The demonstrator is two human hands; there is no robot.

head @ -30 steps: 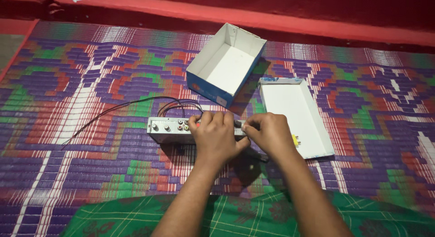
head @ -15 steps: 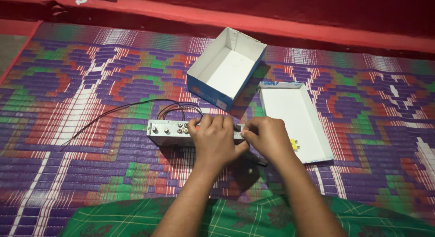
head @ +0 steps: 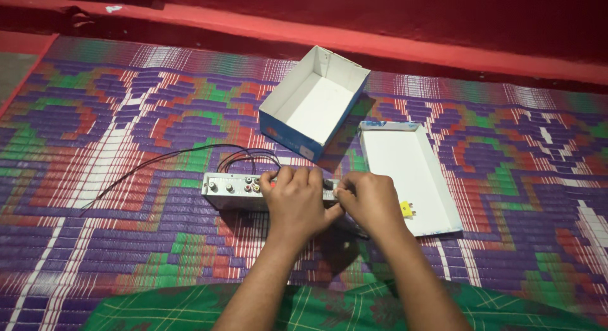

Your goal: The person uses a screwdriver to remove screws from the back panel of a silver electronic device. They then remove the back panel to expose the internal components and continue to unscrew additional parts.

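Right now both hands are down on the small silver receiver box [head: 237,190], which sits on the woven mat [head: 114,141] in the middle of the scene, its socket panel facing near. The left hand [head: 296,201] lies closed over the top of the box's right half, pinning it. The right hand [head: 370,201] is bunched at the box's right end, fingertips pinched on something small there; what exactly they grip is hidden. A thin black cable [head: 158,161] loops away to the far left. Beyond the box, an open blue-and-white carton [head: 313,103] lies tipped, and its white lid [head: 408,172] rests to the right with a small yellow plug [head: 406,209] on it. It looks like a connector being seated; next calls for a straight, steady push while the left hand braces.
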